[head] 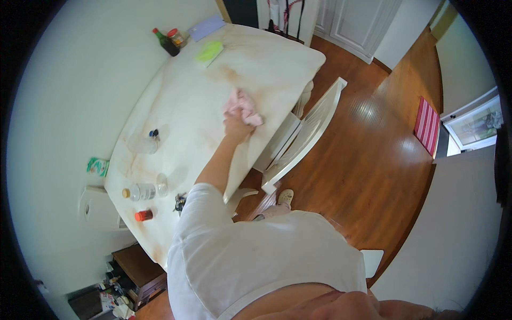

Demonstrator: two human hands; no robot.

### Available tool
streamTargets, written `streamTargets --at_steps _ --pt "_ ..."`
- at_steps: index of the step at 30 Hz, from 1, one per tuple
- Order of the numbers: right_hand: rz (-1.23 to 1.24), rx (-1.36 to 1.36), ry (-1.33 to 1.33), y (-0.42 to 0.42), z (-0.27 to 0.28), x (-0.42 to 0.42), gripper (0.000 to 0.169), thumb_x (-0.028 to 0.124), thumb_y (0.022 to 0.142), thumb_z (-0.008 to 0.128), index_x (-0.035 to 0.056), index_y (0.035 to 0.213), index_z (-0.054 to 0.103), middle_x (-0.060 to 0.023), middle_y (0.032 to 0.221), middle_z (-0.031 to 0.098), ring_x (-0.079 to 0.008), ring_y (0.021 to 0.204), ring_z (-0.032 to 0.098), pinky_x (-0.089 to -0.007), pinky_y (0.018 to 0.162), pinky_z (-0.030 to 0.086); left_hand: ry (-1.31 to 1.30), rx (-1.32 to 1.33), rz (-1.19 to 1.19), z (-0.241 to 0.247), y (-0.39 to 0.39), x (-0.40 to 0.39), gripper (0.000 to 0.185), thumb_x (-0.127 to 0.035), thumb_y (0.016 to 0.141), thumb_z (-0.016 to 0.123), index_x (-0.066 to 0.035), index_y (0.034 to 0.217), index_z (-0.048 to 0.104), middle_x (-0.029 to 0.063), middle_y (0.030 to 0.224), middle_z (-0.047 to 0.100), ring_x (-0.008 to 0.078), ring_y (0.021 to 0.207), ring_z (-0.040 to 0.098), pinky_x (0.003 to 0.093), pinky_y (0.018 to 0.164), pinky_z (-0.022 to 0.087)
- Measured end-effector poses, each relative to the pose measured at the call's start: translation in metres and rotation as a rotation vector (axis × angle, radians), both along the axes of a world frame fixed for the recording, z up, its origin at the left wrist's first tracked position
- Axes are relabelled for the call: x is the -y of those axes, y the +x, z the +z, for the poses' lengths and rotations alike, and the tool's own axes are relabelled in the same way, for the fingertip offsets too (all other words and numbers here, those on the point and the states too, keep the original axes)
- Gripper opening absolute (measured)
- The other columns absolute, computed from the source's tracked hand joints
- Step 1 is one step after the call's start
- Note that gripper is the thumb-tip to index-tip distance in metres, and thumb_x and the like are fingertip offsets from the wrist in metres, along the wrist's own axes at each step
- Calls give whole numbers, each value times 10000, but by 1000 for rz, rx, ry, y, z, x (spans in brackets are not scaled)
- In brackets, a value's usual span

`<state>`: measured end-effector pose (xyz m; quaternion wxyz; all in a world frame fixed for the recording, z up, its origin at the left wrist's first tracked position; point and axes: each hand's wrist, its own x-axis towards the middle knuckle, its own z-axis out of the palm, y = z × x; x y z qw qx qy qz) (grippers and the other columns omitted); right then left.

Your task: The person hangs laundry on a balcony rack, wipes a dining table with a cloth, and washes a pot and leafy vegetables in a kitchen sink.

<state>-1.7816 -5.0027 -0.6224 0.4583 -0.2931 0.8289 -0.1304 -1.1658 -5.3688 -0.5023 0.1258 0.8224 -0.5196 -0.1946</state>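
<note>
My left hand (237,126) presses a crumpled pink cloth (244,106) onto the pale marble-patterned tabletop (192,104), near the edge beside a white chair. Its fingers are closed on the cloth and partly hidden by it. My right hand is out of view. On the table left of my forearm lies a clear container with a blue cap (144,142). Nearer to me are a clear bottle with a yellow cap (140,192), a clear glass (161,185), a small red-lidded jar (144,215) and a small dark metallic object (180,203), partly hidden by my sleeve.
At the table's far end are a dark green bottle (166,42), a red-lidded jar (176,38), a lavender sheet (207,28) and a lime-green item (209,51). A white chair (316,128) stands close along the table's right edge. A striped mat (427,127) lies on the wooden floor (352,160).
</note>
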Motion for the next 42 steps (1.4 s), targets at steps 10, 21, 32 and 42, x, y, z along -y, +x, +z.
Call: streamTargets --at_steps 10,21,32,42 --pt "-107 10 32 -49 -28 62 163 148 837 597 -4 812 650 -97 669 626 -173 563 594 -308 503 463 -66 -450 -509 25 -192 203 673 -91 631 689 -121 1264 464 176 1215 482 310 1082 518 370 913 459" --pt "-116 -126 -13 -192 -20 172 233 222 801 631 -7 823 669 -130 685 650 -211 574 617 -353 537 480 -503 -193 -42 59 -124 278 734 -173 665 765 -47 1311 438 150 1203 556 246 967 585 325 799 503" --pt "-188 -16 -140 -324 -19 371 161 148 839 595 -3 851 650 -66 672 622 -129 552 584 -271 485 469 -465 -185 -161 112 -341 382 483 -262 802 712 -2 1178 560 109 1216 552 245 1135 484 346 1010 327" --pt "-609 163 -129 -439 -22 460 114 88 824 581 15 744 617 -34 615 559 -102 498 514 -233 407 364 -176 -443 -635 79 -701 637 365 -198 826 687 -22 1126 576 108 1060 621 209 962 592 317 840 472"
